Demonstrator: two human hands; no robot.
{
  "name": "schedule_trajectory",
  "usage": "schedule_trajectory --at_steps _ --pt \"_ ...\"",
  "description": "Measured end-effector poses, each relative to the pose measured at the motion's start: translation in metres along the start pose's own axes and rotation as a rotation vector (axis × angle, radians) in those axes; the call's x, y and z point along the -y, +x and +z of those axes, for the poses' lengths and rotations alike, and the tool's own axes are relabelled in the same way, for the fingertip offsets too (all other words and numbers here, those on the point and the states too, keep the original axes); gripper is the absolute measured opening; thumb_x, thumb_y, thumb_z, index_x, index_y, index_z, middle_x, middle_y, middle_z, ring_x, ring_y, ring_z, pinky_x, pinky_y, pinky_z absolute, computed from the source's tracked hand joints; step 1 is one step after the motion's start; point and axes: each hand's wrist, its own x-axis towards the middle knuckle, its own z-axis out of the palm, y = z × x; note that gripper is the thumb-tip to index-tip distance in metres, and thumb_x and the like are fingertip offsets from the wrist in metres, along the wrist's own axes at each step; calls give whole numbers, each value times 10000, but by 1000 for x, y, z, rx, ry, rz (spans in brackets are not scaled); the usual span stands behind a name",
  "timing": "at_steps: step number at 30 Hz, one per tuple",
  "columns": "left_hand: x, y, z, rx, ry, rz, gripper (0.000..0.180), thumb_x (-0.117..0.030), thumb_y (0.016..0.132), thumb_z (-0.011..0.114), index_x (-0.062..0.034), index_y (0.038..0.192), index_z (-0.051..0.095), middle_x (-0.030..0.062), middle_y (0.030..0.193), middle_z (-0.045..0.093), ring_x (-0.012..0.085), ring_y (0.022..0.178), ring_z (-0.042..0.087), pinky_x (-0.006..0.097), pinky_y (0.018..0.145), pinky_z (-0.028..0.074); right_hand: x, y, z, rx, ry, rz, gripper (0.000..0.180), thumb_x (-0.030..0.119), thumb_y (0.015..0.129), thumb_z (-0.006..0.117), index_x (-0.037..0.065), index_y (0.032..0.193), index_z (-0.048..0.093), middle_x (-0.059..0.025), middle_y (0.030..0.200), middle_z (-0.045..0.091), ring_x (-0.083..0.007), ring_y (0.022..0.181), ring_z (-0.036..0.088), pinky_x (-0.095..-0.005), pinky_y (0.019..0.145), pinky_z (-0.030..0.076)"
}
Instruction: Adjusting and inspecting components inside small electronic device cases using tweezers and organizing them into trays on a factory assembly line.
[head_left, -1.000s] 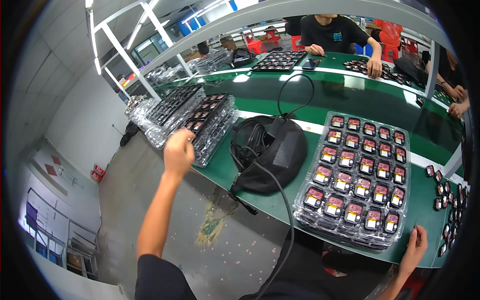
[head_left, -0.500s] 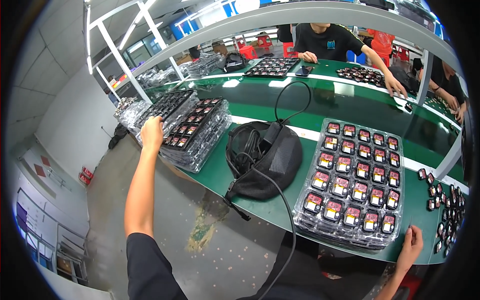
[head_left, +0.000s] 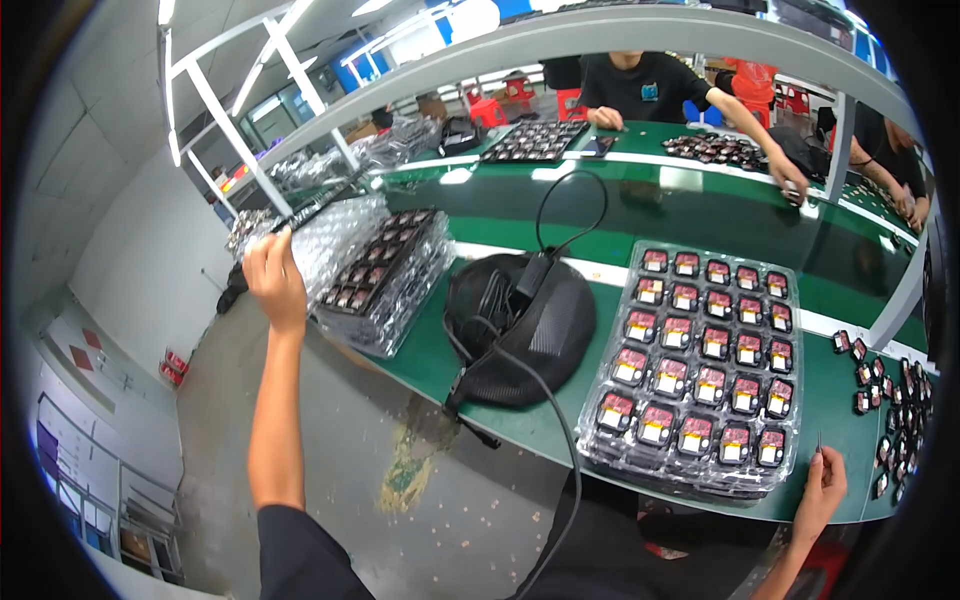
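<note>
While the worker's left hand (head_left: 275, 277) is gripping a tilted tray (head_left: 325, 203), probably for lifting, with steadiness needed next, the right hand (head_left: 824, 485) is pinching a thin tool (head_left: 819, 440).

L hand (head_left: 274, 275) hides near end of blk tray (head_left: 320, 203); tray's edge-on, pockets can't be seen. R hand (head_left: 822, 487) covers thin tool's (head_left: 819, 441) lower end; type unclear, too sm. R forearm (head_left: 786, 573) cut off at btm edge. Co-worker's head (head_left: 626, 59) mostly hidden by grey beam (head_left: 600, 35).
</note>
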Motion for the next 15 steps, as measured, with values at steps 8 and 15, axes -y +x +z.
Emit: schedule_trajectory --at_steps 8,15 --pt "-207 46 -106 -8 -653 226 286 49 755 786 -79 1008 749 69 924 620 252 902 619 443 843 553 34 -3 9 3 -54 -83 70 0 953 624 -32 1015 630 0 901 529 -43 678 444 -224 584 360" --pt "-288 60 -94 595 -1232 379 320 -41 689 743 -70 1006 768 35 877 641 228 815 622 385 763 531 47 -5 9 -43 -26 -88 93 -27 908 662 -55 997 662 -41 925 602 -58 641 476 -235 573 392"
